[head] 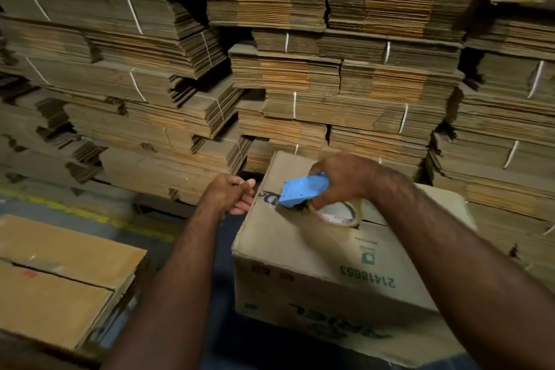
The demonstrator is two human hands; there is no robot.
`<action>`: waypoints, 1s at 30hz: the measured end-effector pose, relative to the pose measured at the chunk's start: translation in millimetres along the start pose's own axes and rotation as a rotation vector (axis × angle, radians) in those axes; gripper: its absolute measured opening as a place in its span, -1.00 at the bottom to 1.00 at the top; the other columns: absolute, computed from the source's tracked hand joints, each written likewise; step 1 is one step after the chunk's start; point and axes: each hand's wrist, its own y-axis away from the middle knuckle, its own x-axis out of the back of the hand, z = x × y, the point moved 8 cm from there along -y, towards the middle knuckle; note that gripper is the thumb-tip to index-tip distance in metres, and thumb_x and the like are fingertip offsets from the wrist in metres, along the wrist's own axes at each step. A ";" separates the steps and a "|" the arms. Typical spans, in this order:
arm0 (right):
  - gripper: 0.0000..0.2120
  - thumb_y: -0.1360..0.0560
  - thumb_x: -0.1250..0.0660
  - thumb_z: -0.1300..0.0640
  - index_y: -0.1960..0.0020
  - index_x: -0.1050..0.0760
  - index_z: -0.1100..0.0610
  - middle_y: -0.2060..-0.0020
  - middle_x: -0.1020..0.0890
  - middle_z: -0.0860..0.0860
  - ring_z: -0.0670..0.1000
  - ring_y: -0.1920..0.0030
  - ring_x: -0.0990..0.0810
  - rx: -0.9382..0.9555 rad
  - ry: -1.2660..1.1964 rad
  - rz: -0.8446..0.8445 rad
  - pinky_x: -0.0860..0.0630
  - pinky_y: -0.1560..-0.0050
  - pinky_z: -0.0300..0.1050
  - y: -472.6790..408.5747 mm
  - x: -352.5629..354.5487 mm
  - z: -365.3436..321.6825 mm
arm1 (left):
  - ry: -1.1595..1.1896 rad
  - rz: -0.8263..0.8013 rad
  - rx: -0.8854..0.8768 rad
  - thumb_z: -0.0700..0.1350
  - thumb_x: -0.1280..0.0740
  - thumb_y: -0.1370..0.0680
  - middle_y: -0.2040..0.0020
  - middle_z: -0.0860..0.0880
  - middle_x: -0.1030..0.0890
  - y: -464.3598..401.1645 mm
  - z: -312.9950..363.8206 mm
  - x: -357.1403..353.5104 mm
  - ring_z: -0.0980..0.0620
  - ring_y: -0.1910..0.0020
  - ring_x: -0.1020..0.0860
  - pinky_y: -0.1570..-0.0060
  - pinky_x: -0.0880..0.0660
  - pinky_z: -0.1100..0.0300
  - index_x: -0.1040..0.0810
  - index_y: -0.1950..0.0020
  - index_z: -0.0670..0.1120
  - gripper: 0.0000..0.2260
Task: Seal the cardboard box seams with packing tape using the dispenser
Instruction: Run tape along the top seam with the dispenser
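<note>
Towering beyond both hands, the wall of bundled flat cardboard [300, 75] fills the background, strapped in white bands. Below the left forearm sits a second carton [60, 273], its top seam dark and looking unsealed, though a glossy patch there could be tape; hard to tell.

Now the main event: the cardboard box [315, 273] lies right under the right hand, printed side facing the person. Right hand [345, 180] wraps round the blue tape dispenser [301, 189], fingers curled over its handle, the nose pressed down onto the box top near the far left edge. The roll of clear tape [339, 213] trails just behind that hand.

Left hand [231, 194] sits at the box's far left edge, fingers curled loosely; whether it pinches a tape end or just steadies the cardboard, I cannot tell.

Judging progress: a sheen runs across the top towards the near edge, likely tape already laid, while the seam gap behind the roll still shows dark. Partway, I'd say, with more runs left.
</note>
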 end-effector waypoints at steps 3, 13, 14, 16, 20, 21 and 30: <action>-0.39 -0.28 -0.46 -0.33 -0.21 -0.55 0.00 0.03 -0.58 -0.05 0.02 0.05 -0.53 -0.016 -0.003 -0.006 -0.55 0.03 -0.04 -6.2 0.6 -6.9 | -0.077 -0.017 0.004 0.00 -0.34 -0.62 0.42 -0.05 -0.55 -4.4 3.6 4.5 0.07 0.59 -0.43 0.48 -0.40 0.26 -0.53 0.21 -0.13 -0.73; -0.32 -0.25 -0.48 -0.29 -0.29 -0.49 -0.04 -0.04 -0.59 -0.07 -0.01 0.00 -0.56 -0.065 -0.014 -0.082 -0.58 -0.06 0.05 -14.8 -7.3 -18.3 | -0.645 0.260 -0.123 0.04 -0.35 -0.60 -0.19 -0.14 -0.64 22.9 24.4 26.1 -0.15 -0.14 -0.57 0.10 -0.41 0.12 -0.57 -0.28 -0.09 -0.67; -0.29 -0.26 -0.49 -0.27 -0.33 -0.43 -0.06 -0.07 -0.57 -0.06 0.00 -0.03 -0.54 -0.059 -0.029 -0.086 -0.56 -0.08 0.05 -12.8 -7.3 -18.8 | -0.611 0.311 -0.201 -0.02 -0.31 -0.62 -0.19 -0.15 -0.64 31.7 34.8 25.1 -0.16 -0.14 -0.57 0.05 -0.43 0.12 -0.58 -0.28 -0.10 -0.72; -0.29 -0.28 -0.51 -0.21 -0.35 -0.33 -0.13 -0.06 -0.53 -0.04 0.03 -0.03 -0.51 -0.036 -0.075 -0.108 -0.54 -0.09 0.06 -10.1 -6.3 -21.4 | -0.556 0.295 -0.327 -0.12 -0.26 -0.64 -0.19 -0.18 -0.64 44.1 53.4 10.0 -0.17 -0.17 -0.57 -0.09 -0.45 0.09 -0.58 -0.29 -0.15 -0.73; -0.42 -0.28 -0.51 -0.16 -0.24 -0.39 -0.17 0.03 -0.53 -0.05 0.01 0.04 -0.51 0.006 -0.059 -0.102 -0.55 -0.03 0.05 -5.0 -2.4 -25.4 | -0.736 0.201 -0.228 -0.14 -0.25 -0.62 0.01 -0.13 -0.59 52.0 44.5 -32.2 -0.10 0.02 -0.53 0.08 -0.42 0.09 -0.57 -0.15 -0.18 -0.81; -0.43 -0.28 -0.51 -0.16 -0.23 -0.40 -0.17 0.07 -0.51 -0.06 0.02 0.05 -0.51 0.009 -0.056 -0.090 -0.56 -0.01 0.04 -5.0 -2.4 -24.4 | -0.801 0.222 -0.179 -0.11 -0.25 -0.62 0.02 -0.10 -0.59 52.0 38.7 -33.6 -0.06 0.07 -0.50 0.12 -0.39 0.11 -0.56 -0.14 -0.16 -0.81; -0.48 -0.26 -0.49 -0.12 -0.19 -0.47 -0.18 0.01 -0.57 -0.05 0.01 0.04 -0.54 0.072 -0.121 -0.037 -0.55 0.02 -0.03 -3.1 -9.0 -11.9 | -0.806 0.295 -0.378 -0.27 -0.25 -0.60 -0.34 -0.16 -0.52 88.4 40.1 -44.7 -0.16 -0.25 -0.52 -0.14 -0.47 -0.01 -0.38 -0.42 -0.08 -0.62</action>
